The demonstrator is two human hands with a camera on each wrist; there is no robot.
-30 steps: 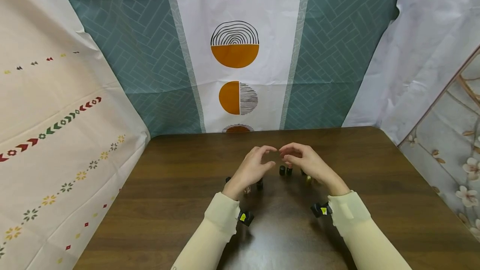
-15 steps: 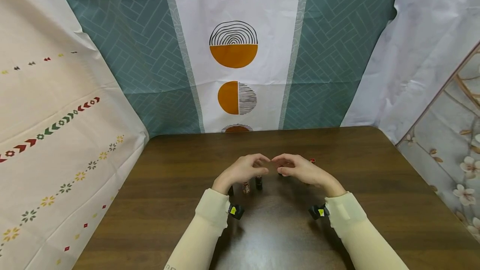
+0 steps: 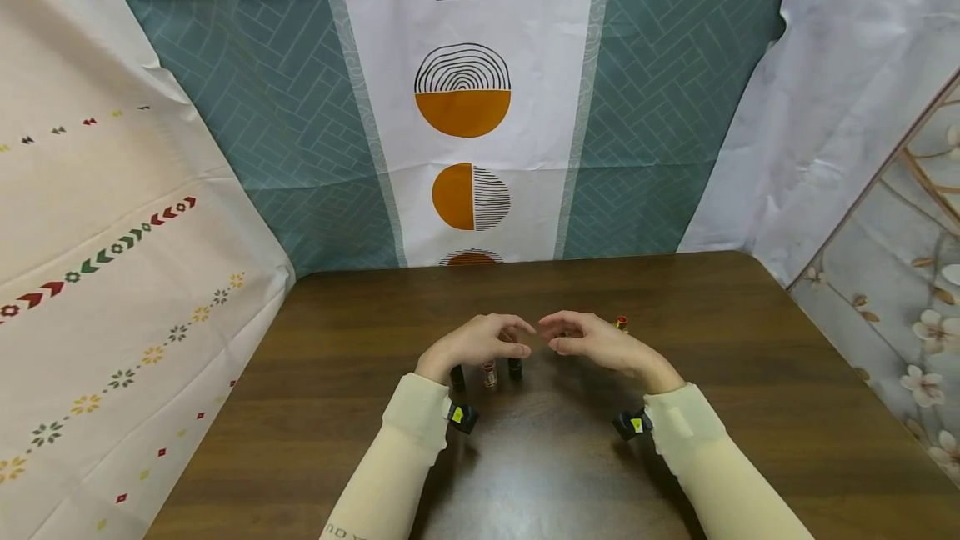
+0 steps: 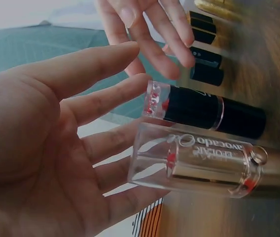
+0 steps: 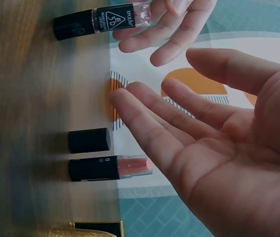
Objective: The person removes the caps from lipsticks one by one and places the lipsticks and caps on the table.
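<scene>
My left hand (image 3: 480,340) hovers over the table with loosely bent fingers and holds nothing. Beside it stand a gold lipstick with a clear cap (image 4: 214,165) and a black lipstick with a clear top (image 4: 204,111); whether a fingertip touches the black one I cannot tell. Facing it, my right hand (image 3: 596,342) is also relaxed, fingertips close to the left's, with nothing in its grasp. In the right wrist view an uncapped pink lipstick (image 5: 95,169) stands next to its black cap (image 5: 89,140). Another dark tube (image 3: 457,377) stands by the left wrist, partly hidden.
Behind the right hand is a small gold and red item (image 3: 622,322), mostly hidden. A gold textured object (image 5: 81,232) shows at the right wrist view's lower edge. The brown wooden table (image 3: 360,448) meets a patterned cloth (image 3: 461,215) at the back.
Both hands have lowered, and the left has moved left. The lipsticks by the left hand show more, while the dark tubes behind the right hand are now covered. Nothing was picked up.
</scene>
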